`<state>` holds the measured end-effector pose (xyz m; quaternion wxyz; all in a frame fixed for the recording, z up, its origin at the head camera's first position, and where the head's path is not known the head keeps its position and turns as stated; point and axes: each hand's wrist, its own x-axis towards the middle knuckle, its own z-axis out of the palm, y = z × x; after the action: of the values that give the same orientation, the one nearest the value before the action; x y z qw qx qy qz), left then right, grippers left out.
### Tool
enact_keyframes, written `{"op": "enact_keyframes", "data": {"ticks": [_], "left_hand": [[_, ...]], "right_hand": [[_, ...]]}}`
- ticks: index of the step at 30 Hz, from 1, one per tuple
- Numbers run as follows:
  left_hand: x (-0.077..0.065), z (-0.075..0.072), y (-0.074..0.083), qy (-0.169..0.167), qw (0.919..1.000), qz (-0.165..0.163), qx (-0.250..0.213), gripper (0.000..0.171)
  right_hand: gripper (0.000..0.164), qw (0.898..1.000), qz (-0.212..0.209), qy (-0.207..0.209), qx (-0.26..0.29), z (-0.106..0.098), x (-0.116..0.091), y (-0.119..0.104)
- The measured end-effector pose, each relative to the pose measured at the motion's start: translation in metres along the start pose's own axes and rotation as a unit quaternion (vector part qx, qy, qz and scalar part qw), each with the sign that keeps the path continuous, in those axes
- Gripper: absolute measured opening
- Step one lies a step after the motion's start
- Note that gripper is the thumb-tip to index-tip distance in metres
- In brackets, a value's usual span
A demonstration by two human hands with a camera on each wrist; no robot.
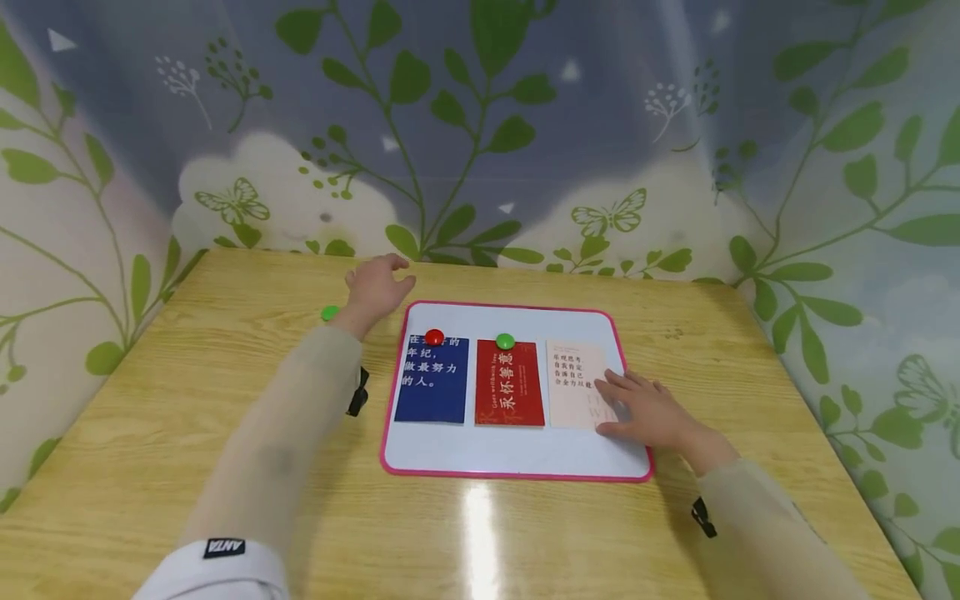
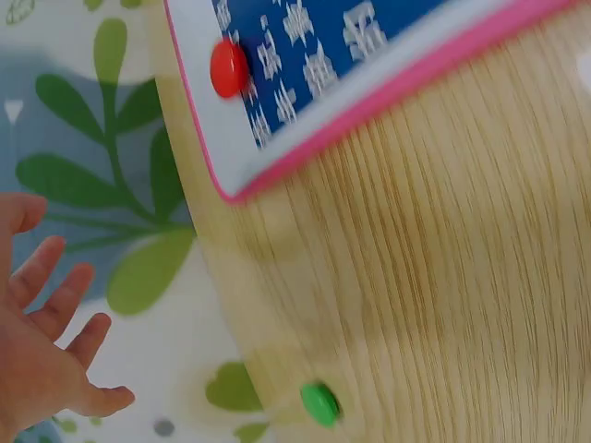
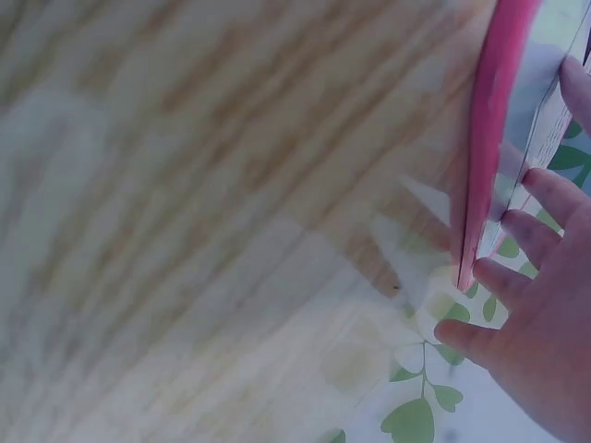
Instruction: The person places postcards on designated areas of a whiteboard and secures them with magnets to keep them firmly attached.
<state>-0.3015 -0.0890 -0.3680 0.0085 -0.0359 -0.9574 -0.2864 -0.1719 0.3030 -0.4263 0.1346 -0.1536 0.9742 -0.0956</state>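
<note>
A magnetic whiteboard (image 1: 487, 454) with a pink rim lies on the table. On it, side by side, are a blue card (image 1: 431, 402), a red card (image 1: 487, 400) and a pale card (image 1: 572, 408), all with printed writing. A red round magnet (image 1: 434, 337) sits at the blue card's top edge, a green magnet (image 1: 506, 342) at the red card's. My right hand (image 1: 648, 412) rests its spread fingers on the pale card's right side. Beyond the board's upper left corner, my left hand (image 1: 377, 288) hovers with loosely spread fingers, holding nothing. Near its wrist lies another green magnet (image 2: 320, 403).
The wooden table (image 1: 180, 400) meets a wall covering (image 1: 465, 192) printed with leaves and butterflies at its back and sides. Bare wood shows around the board. Light glares off the table below the board's lower edge.
</note>
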Motion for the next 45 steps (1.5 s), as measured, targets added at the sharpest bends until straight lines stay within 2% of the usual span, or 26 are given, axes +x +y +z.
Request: {"op": "enact_keyframes", "data": {"ticks": [4,8,14,18,21,28,38,45], "left_hand": [[0.0,-0.008,-0.021,0.004,0.9993,-0.006,0.038,0.04],[0.0,-0.017,-0.039,0.0,0.9972,-0.026,0.071,0.04],[-0.003,-0.029,-0.066,-0.034,0.9921,-0.073,0.096,0.043],[-0.005,-0.031,-0.078,-0.065,0.9878,-0.1,0.1,0.047],[-0.006,-0.03,-0.084,-0.084,0.9843,-0.112,0.107,0.048],[-0.011,-0.03,-0.093,-0.11,0.9781,-0.116,0.133,0.049],[-0.011,-0.024,-0.099,-0.101,0.9783,-0.109,0.144,0.044],[-0.011,-0.019,-0.099,-0.108,0.9764,-0.108,0.153,0.042]], "right_hand": [[0.082,1.0,-0.008,0.007,0.009,0.001,-0.002,0.0],[0.084,1.0,-0.007,0.022,0.011,0.001,-0.006,0.004],[0.077,1.0,-0.012,0.024,0.015,0.003,-0.008,0.008],[0.076,0.999,-0.011,0.022,0.021,0.002,-0.01,0.008],[0.076,1.0,-0.004,0.01,0.021,0.001,-0.011,0.009],[0.078,1.0,0.0,-0.007,0.01,0.0,-0.008,0.009],[0.078,1.0,0.0,-0.013,0.014,0.002,-0.007,0.009],[0.077,1.0,-0.01,-0.015,0.02,-0.002,-0.007,0.009]]}}
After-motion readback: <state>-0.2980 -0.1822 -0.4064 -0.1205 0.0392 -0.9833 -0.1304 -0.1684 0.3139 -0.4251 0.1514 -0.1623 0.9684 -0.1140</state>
